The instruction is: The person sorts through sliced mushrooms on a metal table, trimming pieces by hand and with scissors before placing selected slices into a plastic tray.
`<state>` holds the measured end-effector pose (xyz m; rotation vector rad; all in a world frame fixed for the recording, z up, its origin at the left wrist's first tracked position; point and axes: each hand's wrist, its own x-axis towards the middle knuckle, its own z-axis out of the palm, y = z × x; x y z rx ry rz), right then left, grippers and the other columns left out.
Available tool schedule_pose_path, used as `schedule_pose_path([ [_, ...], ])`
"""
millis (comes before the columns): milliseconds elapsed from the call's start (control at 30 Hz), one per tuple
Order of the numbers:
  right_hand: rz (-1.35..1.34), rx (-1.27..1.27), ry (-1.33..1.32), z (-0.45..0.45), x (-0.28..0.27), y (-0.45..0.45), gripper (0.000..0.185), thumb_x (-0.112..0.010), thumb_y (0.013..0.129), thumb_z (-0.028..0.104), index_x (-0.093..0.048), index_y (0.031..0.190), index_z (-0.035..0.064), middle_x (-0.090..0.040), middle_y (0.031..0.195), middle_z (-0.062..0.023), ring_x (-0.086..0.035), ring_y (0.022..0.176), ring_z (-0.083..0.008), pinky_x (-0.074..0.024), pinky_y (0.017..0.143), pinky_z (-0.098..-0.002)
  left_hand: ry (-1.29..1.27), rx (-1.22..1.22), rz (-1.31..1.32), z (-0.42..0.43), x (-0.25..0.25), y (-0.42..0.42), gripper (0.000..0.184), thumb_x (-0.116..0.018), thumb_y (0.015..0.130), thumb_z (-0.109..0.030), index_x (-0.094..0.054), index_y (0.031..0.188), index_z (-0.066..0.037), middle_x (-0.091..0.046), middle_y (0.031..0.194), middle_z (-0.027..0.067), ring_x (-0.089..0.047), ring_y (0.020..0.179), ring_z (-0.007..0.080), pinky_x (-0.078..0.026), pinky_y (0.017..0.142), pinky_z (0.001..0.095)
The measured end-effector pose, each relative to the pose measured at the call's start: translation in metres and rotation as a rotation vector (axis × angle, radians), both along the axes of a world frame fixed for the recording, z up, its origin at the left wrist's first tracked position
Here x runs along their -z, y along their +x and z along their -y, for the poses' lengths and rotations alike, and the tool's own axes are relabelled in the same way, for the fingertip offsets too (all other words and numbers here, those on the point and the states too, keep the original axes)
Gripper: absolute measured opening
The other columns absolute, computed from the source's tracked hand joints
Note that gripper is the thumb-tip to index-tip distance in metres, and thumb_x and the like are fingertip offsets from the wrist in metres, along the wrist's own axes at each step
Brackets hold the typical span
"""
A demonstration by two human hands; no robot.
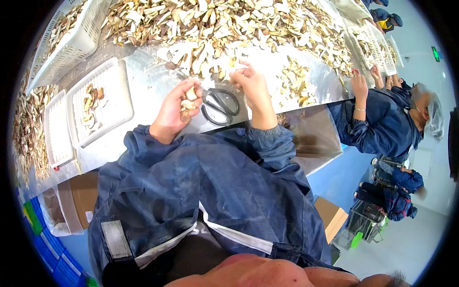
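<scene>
Several dried mushroom slices lie in my left hand, its fingers curled around them above the near edge of the metal table. My right hand is raised beside the big heap of mushroom slices, fingers partly bent and apart, with nothing visible between them. Between my two hands rest black-handled scissors; their blades are mostly hidden near my left fingers. A smaller pile of pale slices sits to the right of my right hand.
A shallow white tray with a few slices is at left, beside a narrower white tray. One perforated white basket stands behind them. A co-worker in blue works at right. Below the edge is a plastic-lined box.
</scene>
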<state>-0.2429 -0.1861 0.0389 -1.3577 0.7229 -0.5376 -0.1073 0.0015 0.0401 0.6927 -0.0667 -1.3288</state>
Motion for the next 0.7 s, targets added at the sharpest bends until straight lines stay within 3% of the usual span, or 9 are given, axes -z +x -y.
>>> schedule_pose_path([
  [300,0.161,-0.144,0.487,-0.033,-0.013,-0.005,0.022,-0.067,0.089,0.004,-0.057,0.108,-0.0018,-0.068,0.090,-0.0103,-0.069,0.077,-0.0154,-0.0527,0.062,-0.0224,0.088,0.114,0.204,0.005,-0.003,-0.014,0.020,-0.058,0.097,-0.019,-0.055,0.113,-0.008,-0.058,0.086,0.0030,-0.055,0.065,0.0099,-0.036,0.042,0.0190],
  [333,0.159,-0.148,0.511,-0.036,-0.014,-0.005,0.021,-0.069,0.088,0.005,-0.058,0.106,-0.0006,-0.067,0.090,-0.0082,-0.065,0.071,-0.0118,-0.0487,0.058,-0.0208,0.088,0.112,0.201,0.005,-0.002,-0.016,0.019,-0.060,0.096,-0.018,-0.055,0.111,-0.008,-0.057,0.083,0.0020,-0.055,0.065,0.0097,-0.036,0.042,0.0191],
  [533,0.180,-0.285,0.495,-0.042,-0.002,-0.003,0.019,-0.073,0.087,0.010,-0.062,0.102,0.0026,-0.063,0.082,-0.0014,-0.050,0.060,-0.0055,-0.0377,0.051,-0.0195,0.113,0.096,0.222,0.008,-0.001,-0.017,0.017,-0.064,0.095,-0.019,-0.058,0.106,-0.008,-0.059,0.082,0.0022,-0.058,0.063,0.0090,-0.038,0.042,0.0196],
  [700,0.094,-0.318,0.431,-0.039,-0.011,-0.011,0.019,-0.073,0.088,0.014,-0.064,0.100,0.0023,-0.063,0.079,0.0002,-0.053,0.062,-0.0045,-0.0397,0.053,-0.0187,0.145,0.139,0.293,0.006,-0.004,-0.014,0.014,-0.065,0.094,-0.019,-0.059,0.102,-0.008,-0.058,0.080,0.0013,-0.057,0.063,0.0083,-0.038,0.042,0.0194],
])
